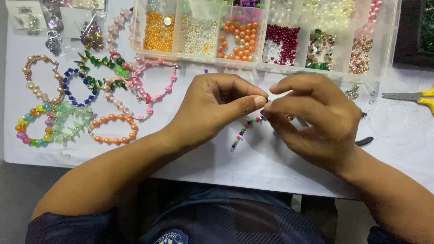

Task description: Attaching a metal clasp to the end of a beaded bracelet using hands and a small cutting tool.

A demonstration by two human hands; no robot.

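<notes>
- Dark blue cloth of my shirt (pixel 217 217) fills the bottom edge, nearest of all; both my forearms rise from it onto the white desk (pixel 253 167)
- Left hand (pixel 212 108): grip pinched together, thumb and forefinger closed on the upper end of a short bead strand (pixel 246 127); the strand's small pink, green and dark beads trail down and to the left from the pinch and end over the desk
- Right hand (pixel 316 119): grip also closed, fingertips meeting the left ones at the strand's upper end; whether it clamps the thread or a single bead I cannot tell
- Black-handled tool (pixel 364 141) shows just beyond my right hand, mostly hidden by it
- Finished bracelets lie well apart to the left: an orange bracelet (pixel 113 129), a rainbow bracelet (pixel 31 129), a pink bracelet (pixel 153 86)
- Clear bead organiser (pixel 266 34) stands along the far edge, its compartments holding orange, white, dark red and mixed beads
- Yellow-handled scissors (pixel 409 96) rest at the right edge
</notes>
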